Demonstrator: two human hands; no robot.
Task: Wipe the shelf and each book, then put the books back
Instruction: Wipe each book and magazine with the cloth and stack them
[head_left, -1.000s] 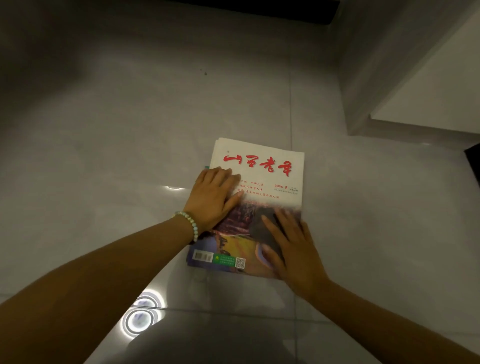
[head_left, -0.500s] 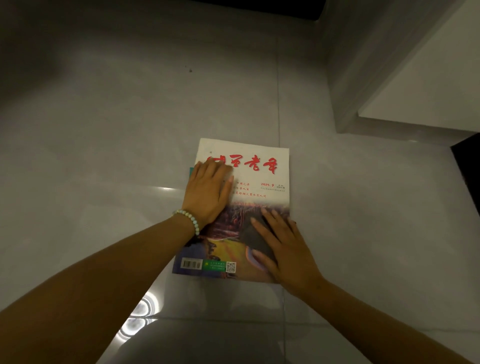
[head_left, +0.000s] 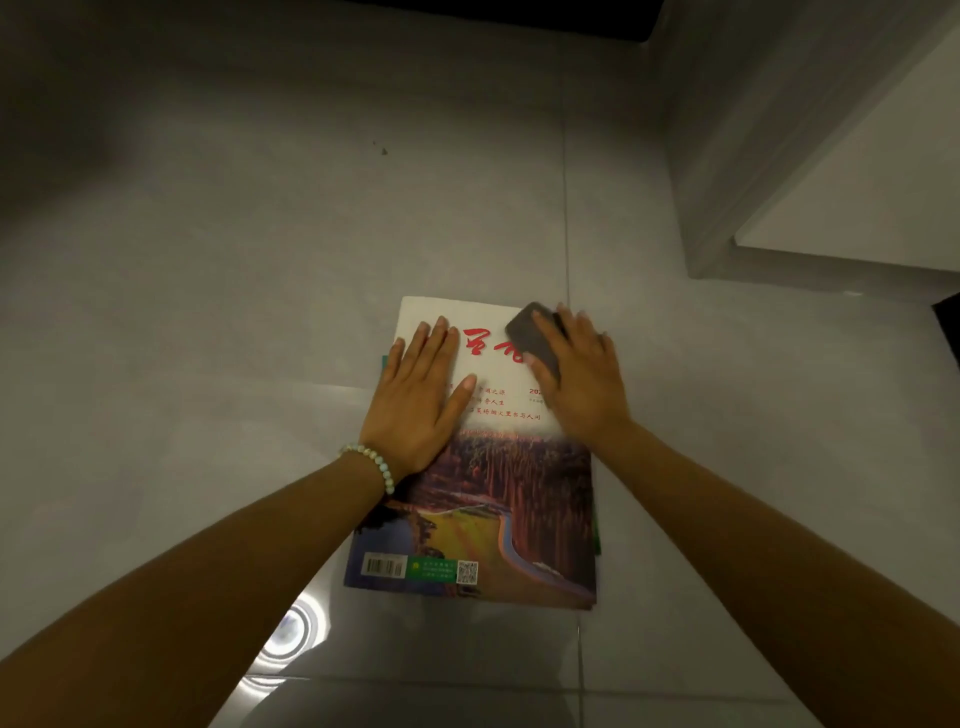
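Observation:
A magazine with a white top, red characters and a forest picture lies flat on the grey tiled floor, on top of other books whose green edges peek out. My left hand lies flat on its upper left part, fingers straight, a bead bracelet on the wrist. My right hand presses a dark grey cloth onto the magazine's upper right corner with fingers straight over it. Part of the red title is hidden under the hand and cloth.
The glossy floor stretches to the left and ahead, with ceiling-light reflections near my left forearm. A white wall or cabinet base rises at the upper right. A dark object shows at the right edge.
My right hand has slid the cloth from the magazine's lower picture area up to the upper right corner. My left hand stays flat on the upper left.

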